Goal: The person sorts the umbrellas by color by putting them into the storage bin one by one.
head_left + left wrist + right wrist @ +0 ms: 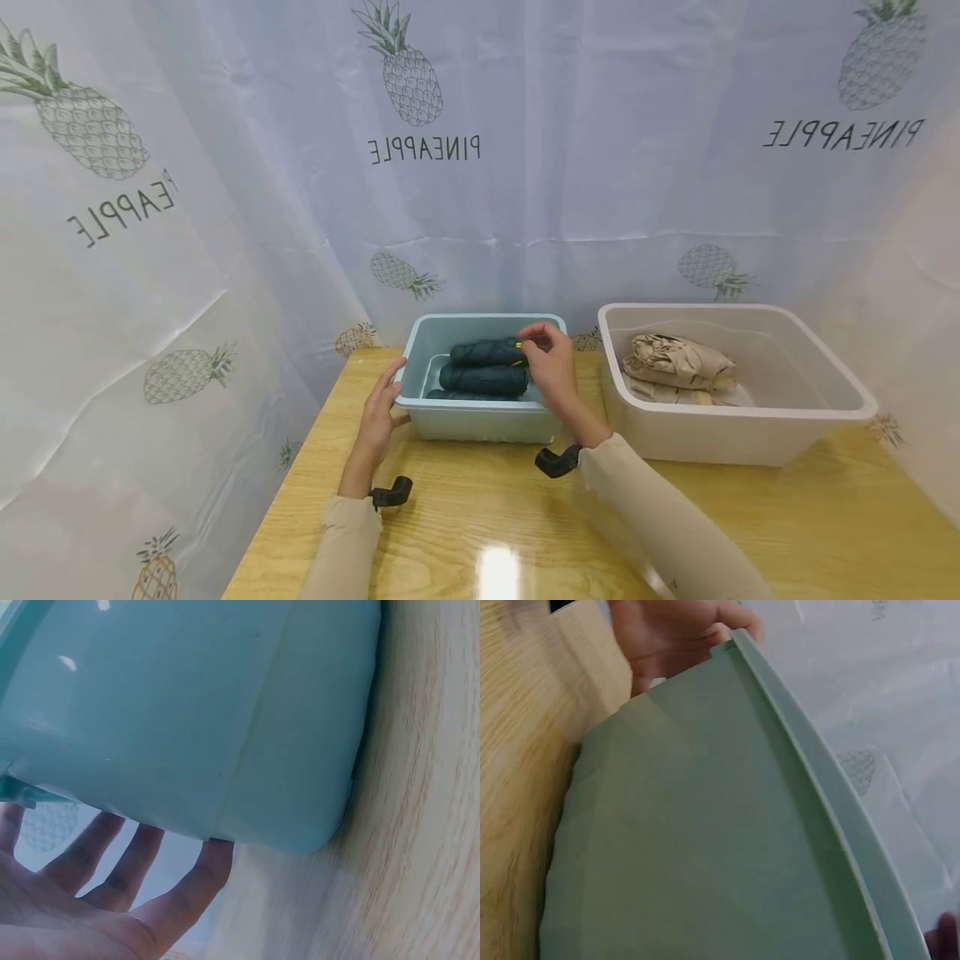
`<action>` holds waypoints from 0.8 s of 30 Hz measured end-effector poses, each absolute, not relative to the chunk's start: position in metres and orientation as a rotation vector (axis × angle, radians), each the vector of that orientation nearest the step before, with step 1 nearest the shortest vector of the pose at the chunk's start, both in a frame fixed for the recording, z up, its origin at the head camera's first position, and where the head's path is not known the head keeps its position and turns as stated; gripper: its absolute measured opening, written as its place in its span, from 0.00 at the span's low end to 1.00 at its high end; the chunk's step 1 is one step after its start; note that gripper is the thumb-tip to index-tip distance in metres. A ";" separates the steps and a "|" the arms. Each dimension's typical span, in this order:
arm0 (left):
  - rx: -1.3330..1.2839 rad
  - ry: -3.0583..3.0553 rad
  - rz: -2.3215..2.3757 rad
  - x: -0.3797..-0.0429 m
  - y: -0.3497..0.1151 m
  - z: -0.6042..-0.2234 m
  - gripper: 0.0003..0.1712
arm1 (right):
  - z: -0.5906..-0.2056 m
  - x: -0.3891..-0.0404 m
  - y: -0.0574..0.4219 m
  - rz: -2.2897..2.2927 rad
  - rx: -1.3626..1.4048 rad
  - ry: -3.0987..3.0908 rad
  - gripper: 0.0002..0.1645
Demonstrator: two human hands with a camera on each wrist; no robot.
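Observation:
In the head view, several dark fabric rolls (483,380) lie side by side in a light blue-green bin (480,423). My right hand (551,367) reaches over the bin's right side and pinches the right end of the rearmost dark roll (483,352), where a small yellow spot shows. My left hand (378,417) rests against the bin's left end, its fingers near the rim. The left wrist view has those fingers (187,892) spread and fairly straight, their tips at the outer wall. From the right wrist, mostly the bin's outside wall shows; the dark rolls are hidden there.
To the right stands a larger whitish bin (697,433) with crumpled beige fabric (678,362) inside. Both bins sit on a wood-grain table (450,517). A pineapple-print curtain (540,192) hangs close behind and along the left.

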State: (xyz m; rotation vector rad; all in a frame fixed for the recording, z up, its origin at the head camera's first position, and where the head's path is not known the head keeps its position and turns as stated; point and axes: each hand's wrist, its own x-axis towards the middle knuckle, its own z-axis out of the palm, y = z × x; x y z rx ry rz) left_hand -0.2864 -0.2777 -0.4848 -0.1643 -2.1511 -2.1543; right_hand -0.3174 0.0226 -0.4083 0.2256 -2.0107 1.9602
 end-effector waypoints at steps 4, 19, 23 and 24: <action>-0.160 -2.175 -2.140 -0.291 -0.279 -0.482 0.28 | -0.415 -0.304 0.022 1.839 0.409 -1.809 0.05; -0.092 -2.513 -1.510 -0.277 -0.272 -0.437 0.27 | -0.426 -0.226 0.079 1.444 0.941 -1.810 0.18; -0.131 -2.540 -1.292 -0.263 -0.263 -0.424 0.28 | -0.414 -0.218 0.113 1.277 0.734 -1.976 0.18; -0.154 -2.543 -1.247 -0.261 -0.260 -0.421 0.28 | -0.409 -0.218 0.122 1.264 0.694 -1.989 0.18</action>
